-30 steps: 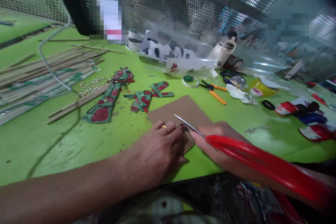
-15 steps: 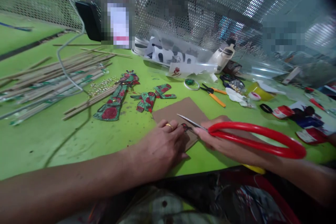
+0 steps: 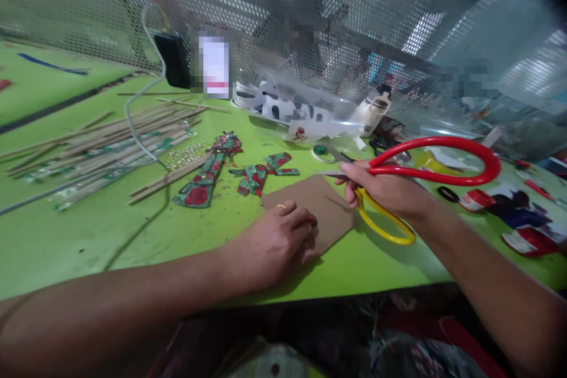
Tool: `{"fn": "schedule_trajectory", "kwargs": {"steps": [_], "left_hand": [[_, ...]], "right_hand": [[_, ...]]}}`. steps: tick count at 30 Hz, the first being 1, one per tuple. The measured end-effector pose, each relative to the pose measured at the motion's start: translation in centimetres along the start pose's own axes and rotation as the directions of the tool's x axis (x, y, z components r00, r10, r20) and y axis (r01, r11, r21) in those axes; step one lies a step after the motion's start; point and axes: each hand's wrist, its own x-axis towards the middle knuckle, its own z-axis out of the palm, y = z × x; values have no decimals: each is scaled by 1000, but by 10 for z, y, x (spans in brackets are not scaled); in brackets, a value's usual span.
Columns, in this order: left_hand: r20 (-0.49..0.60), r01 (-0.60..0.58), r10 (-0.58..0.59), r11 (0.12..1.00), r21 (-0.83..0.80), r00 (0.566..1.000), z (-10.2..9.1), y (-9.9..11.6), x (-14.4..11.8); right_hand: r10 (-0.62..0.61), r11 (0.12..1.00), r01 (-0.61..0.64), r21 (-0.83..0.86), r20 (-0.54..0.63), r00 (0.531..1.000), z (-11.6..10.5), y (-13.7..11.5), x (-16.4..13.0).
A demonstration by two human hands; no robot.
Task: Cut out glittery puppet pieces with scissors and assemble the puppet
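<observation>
**Scissors raised, card pinned**

Left hand (image 3: 277,242) curled, knuckles down on the near corner of the brown card (image 3: 325,212), pinning it flat to the green table (image 3: 88,236); possibly a small piece tucked under the fingertips, too dark to tell. Right hand (image 3: 390,192) closed round big scissors (image 3: 425,174), red and yellow loops, lifted clear over the card's right edge, blades pointing left. Painted cutouts (image 3: 208,174) left of the card; bamboo sticks (image 3: 101,144) far left; orange-handled pliers (image 3: 343,157) beyond, within reach.

Red-and-yellow-handled scissors (image 3: 411,180) held aloft, brown cardboard (image 3: 319,209) flat on table
</observation>
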Motion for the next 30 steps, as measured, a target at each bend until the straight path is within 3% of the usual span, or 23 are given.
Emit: {"fn": "schedule_trajectory", "kwargs": {"steps": [4, 7, 11, 14, 19, 22, 26, 30], "left_hand": [[-40, 44, -41, 997, 56, 998, 3, -6, -1], [-34, 19, -14, 986, 164, 999, 4, -10, -1], [15, 118, -121, 984, 137, 993, 2, -9, 0], [114, 245, -257, 963, 110, 960, -3, -4, 2], [218, 354, -368, 930, 104, 904, -8, -1, 2], [210, 318, -343, 937, 146, 915, -9, -4, 1], [157, 197, -222, 967, 162, 962, -15, -7, 0], [227, 62, -139, 947, 314, 964, -19, 0, -1]], "right_hand": [[54, 927, -71, 369, 55, 997, 10, 16, 36], [59, 862, -96, 498, 89, 994, 17, 29, 52], [115, 852, -160, 498, 120, 986, 20, 42, 50], [151, 861, -189, 471, 119, 981, 18, 47, 41], [51, 909, -86, 408, 94, 994, 15, 46, 33], [29, 936, -57, 347, 85, 996, 16, 42, 30], [-5, 959, -9, 283, 49, 999, 16, 39, 28], [-32, 969, 22, 247, 34, 999, 16, 40, 29]]}}
